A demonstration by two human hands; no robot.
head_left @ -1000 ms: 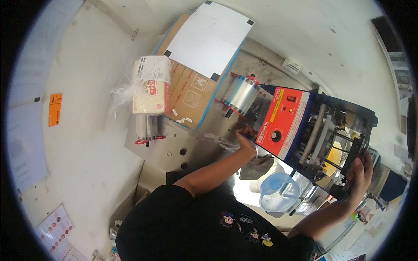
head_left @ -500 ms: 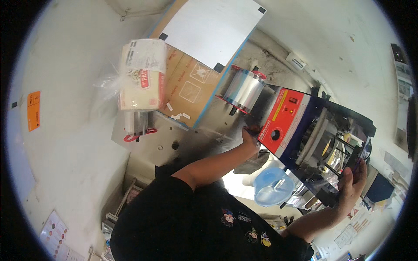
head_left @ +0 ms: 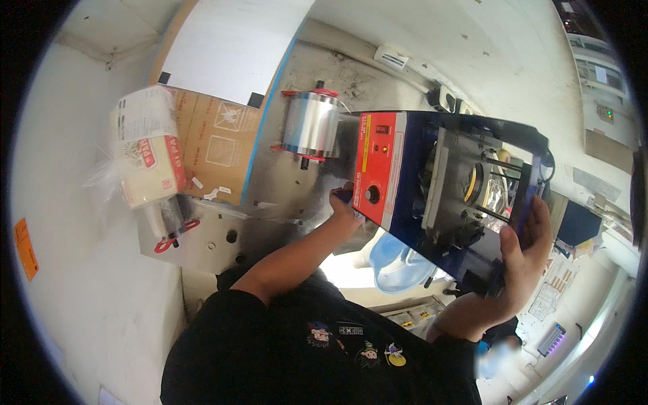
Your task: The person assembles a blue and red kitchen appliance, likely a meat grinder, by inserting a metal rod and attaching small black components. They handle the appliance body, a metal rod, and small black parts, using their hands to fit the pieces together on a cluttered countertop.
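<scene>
At three o'clock stands the cup-sealing machine (head_left: 445, 182), as it looks to be, dark blue and tilted in the view, with both hands on it and well apart from each other. The left hand (head_left: 343, 202) grips its lower near corner, on the eight o'clock side, some fingers hidden behind the edge; the right hand (head_left: 526, 250) is clasped round the frame at its four o'clock end. The red control panel (head_left: 381, 165) carries pale lettering, a yellow strip (head_left: 366, 145) of dark print down one side, a whitish strip down the other, a switch, a small lamp and a black-and-silver knob (head_left: 372, 194). At twelve o'clock lies a shiny film roll (head_left: 312, 128) between red end brackets. Towards eleven, brown cardboard (head_left: 202, 125) shows printed words and two outlined pictograms, partly under a white sheet (head_left: 233, 44) with black corner squares. Between nine and ten, a plastic-wrapped pack (head_left: 147, 165) bears a red-and-white printed logo and a paper label of fine text; a second roll (head_left: 162, 219) pokes out below it. The orange label (head_left: 27, 250) near nine is too small to read. Between four and five sits a pale-blue plastic container (head_left: 385, 256), just beside the machine's lower edge.
</scene>
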